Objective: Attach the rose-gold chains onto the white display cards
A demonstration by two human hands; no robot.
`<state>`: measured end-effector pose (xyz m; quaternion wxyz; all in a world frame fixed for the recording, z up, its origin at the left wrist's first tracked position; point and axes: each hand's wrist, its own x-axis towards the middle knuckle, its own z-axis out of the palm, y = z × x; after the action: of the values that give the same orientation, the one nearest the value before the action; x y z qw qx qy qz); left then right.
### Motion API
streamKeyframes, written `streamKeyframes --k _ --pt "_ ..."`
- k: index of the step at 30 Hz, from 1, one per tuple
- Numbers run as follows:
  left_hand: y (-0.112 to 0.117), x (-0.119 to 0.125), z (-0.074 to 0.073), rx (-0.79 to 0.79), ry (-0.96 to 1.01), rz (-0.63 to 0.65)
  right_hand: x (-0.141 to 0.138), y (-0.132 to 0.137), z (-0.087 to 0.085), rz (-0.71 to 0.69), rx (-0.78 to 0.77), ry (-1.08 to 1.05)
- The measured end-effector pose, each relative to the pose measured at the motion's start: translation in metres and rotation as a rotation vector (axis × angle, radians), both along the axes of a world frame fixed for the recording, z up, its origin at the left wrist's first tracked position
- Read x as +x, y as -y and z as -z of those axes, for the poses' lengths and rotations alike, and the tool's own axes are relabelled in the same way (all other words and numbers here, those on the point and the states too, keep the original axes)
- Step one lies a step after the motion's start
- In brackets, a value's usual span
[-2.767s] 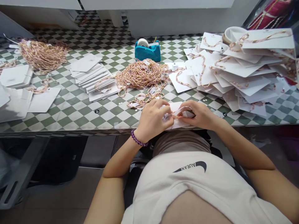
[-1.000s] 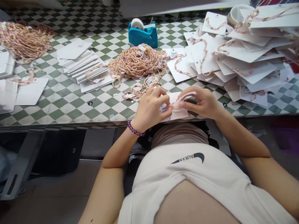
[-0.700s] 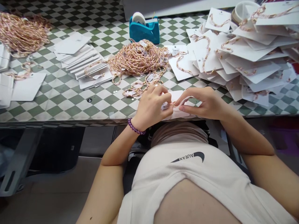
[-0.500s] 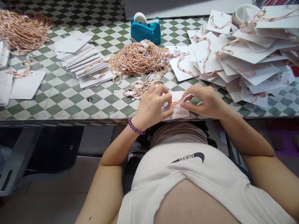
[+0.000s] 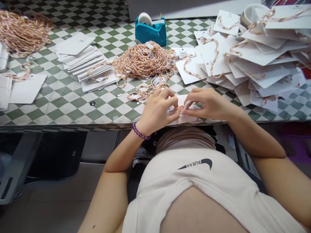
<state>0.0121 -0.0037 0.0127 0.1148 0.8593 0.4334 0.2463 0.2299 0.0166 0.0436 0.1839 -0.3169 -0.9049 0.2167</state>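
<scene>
While both bare hands pinch together at the near edge of a green-and-white checkered desk [image 5: 73, 110], a cream sleeveless top [image 5: 194, 184] fills the foreground below it. A loose, overlapping spread of white display cards [image 5: 257, 55], many already carrying pink-and-gold chains, covers the far right of the desk, with a round white dish [image 5: 252, 14] behind it. A tangled heap of pink-and-gold beaded chains [image 5: 143, 61] lies at the centre, and a second heap [image 5: 21, 32] sits at the far left. Between them is a stack of blank white cards [image 5: 80, 55], and a teal tape dispenser [image 5: 148, 32] stands beyond. A white card [image 5: 187, 119] lies just under the hands at the desk's edge. The left hand [image 5: 155, 111], wearing a purple bead bracelet [image 5: 140, 130], has a tight grip on a small white tag [image 5: 171, 110]. The right hand [image 5: 209, 105] has its grip almost closed, thumb and forefinger pinching a short length of gold chain [image 5: 180, 108] just beside the tag, directly above the card.
</scene>
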Motion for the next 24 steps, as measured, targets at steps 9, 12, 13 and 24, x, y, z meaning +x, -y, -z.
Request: streamKeyframes --k 9,12,13,24 --pt "0.0 0.0 0.002 0.002 0.008 -0.005 0.005 -0.001 0.004 0.025 -0.173 -0.013" --pt "-0.001 0.0 0.003 0.001 0.019 -0.006 0.003 0.002 0.009 0.054 -0.152 -0.041" --pt "-0.001 0.0 0.003 0.0 0.02 -0.005 0.002 0.003 0.01 0.059 -0.138 -0.051" --pt "-0.002 0.0 0.003 -0.021 0.017 0.001 -0.001 0.003 0.005 0.045 -0.199 -0.02"
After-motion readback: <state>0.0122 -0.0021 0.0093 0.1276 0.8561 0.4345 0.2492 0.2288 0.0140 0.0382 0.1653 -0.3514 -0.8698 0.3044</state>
